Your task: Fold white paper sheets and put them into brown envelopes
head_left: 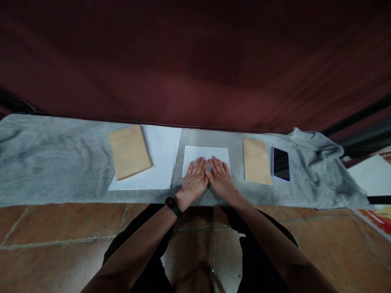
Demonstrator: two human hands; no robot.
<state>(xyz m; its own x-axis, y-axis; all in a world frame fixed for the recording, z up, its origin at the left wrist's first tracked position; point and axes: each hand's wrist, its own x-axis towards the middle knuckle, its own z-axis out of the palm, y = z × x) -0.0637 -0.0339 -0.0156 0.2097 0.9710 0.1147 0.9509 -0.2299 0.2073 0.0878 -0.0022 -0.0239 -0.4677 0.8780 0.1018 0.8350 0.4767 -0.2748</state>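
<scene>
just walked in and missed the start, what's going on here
A person has the left hand and right hand laid flat, side by side, on a small piece of white paper on a gray cloth. To the left, what looks like a stack of brown envelopes overlaps larger white sheets. To the right lie a single brown envelope and, beyond it, a phone.

White paper: rectangular, flat on counter, long side roughly parallel to far edge, near part hidden.
</scene>
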